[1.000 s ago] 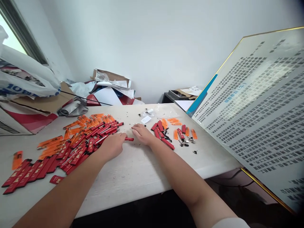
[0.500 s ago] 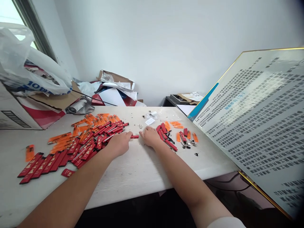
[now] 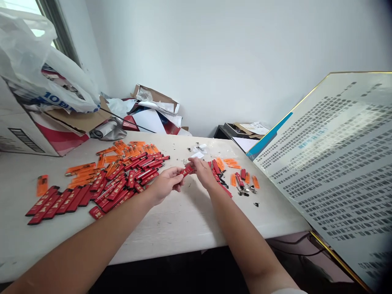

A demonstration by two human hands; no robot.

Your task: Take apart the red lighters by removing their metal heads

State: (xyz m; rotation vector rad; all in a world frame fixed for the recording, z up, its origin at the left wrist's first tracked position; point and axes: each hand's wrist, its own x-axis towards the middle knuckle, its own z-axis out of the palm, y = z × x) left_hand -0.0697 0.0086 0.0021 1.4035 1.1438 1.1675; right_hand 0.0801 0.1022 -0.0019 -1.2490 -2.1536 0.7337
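Slim, flat red case with gold lettering point(image 3: 186, 170) pinched between left hand's point(image 3: 168, 182) closed thumb and fingers. Long axis slants away and rightward to right hand point(image 3: 202, 170), fingers curled at far end; its grip unclear.

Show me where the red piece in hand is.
In the head view, the red piece is just below centre, held by the left hand beside the right hand, right of the larger pile.

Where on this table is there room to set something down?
Mostly bare: the table between the left forearm and right forearm, and right of that, nearer than the lone black bit. Crowded: left, with red pieces and orange pieces, and beside the right hand.
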